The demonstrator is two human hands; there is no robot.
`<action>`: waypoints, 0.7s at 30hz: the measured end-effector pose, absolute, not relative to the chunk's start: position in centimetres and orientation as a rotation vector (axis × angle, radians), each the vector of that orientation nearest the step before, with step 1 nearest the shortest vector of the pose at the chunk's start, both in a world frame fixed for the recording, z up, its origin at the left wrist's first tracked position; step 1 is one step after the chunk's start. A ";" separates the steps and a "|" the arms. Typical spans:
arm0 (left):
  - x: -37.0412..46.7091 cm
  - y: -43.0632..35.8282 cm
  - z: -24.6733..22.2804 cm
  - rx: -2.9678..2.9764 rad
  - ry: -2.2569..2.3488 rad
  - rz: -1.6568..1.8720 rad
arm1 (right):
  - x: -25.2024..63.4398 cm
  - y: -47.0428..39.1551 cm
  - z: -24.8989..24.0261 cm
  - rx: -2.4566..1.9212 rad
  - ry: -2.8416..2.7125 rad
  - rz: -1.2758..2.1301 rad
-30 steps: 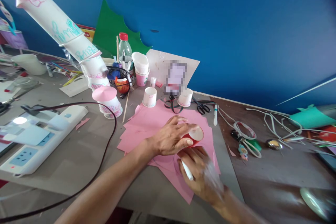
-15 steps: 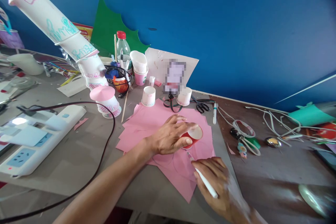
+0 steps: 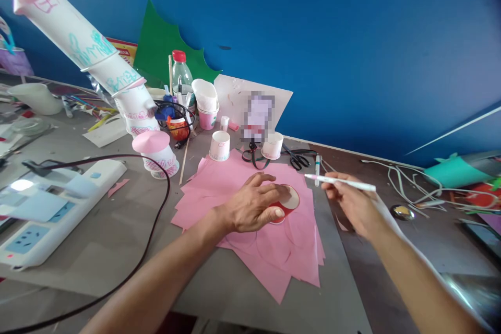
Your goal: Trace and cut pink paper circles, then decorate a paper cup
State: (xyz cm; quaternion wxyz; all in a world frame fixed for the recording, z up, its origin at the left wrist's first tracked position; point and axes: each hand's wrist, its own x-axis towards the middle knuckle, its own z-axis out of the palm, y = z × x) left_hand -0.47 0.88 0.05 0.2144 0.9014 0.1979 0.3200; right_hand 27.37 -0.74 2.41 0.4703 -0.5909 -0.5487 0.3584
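Stacked pink paper sheets point(image 3: 274, 282) lie on the grey table, with faint circles drawn on them. A red cup point(image 3: 288, 202) with a pale inside stands on the paper. My left hand point(image 3: 254, 203) grips its left side, thumb in front and fingers over the rim. To the right of the paper, my right hand point(image 3: 348, 195) holds a white pen point(image 3: 352, 183) nearly level, its tip pointing left. The pen tip is off the paper, near its right edge.
Two small white cups point(image 3: 219, 146) point(image 3: 272, 146) and black scissors point(image 3: 296, 158) are behind the paper. A tower of decorated cups point(image 3: 127, 83) leans at the left, near a power strip point(image 3: 35, 237) and dark cable point(image 3: 158, 214). White cords point(image 3: 410, 180) lie right.
My right hand has moved up and right with the pen, away from the paper beside the red cup. My left hand stays on the cup. The view has shifted slightly.
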 end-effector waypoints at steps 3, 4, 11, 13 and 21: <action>-0.5 0.9 0.2 2.532 0.542 0.876 | 27.0 3.5 3.0 -1.394 -1.290 1.125; -0.5 0.9 0.2 2.540 0.554 0.872 | 26.4 4.6 3.2 -1.399 -1.314 1.153; -0.6 1.0 0.0 2.577 0.584 0.865 | 19.1 9.7 3.5 -1.477 -1.718 1.418; -0.6 1.1 -0.1 2.585 0.591 0.846 | 17.4 10.5 3.3 -1.480 -1.857 1.493; -0.6 1.3 -0.3 2.620 0.600 0.838 | 15.5 11.5 2.5 -1.409 -2.253 1.734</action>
